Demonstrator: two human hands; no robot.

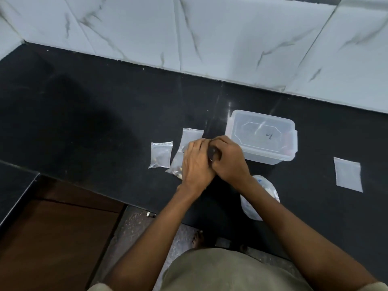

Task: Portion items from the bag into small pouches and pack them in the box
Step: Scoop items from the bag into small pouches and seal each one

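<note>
Clear pouch (177,164) pinched by left hand (196,162), right hand (227,159) curled beside it, grip hidden.

A clear plastic box (262,136) with its lid on stands on the black counter (105,114), and a white plastic bag (255,204) lies near it at the counter's front edge. Left of the box lie a small filled pouch (160,154), a flat pouch (191,136) behind the hands and a pouch with contents (176,167) under them; an empty pouch (348,174) lies well apart on the right
</note>
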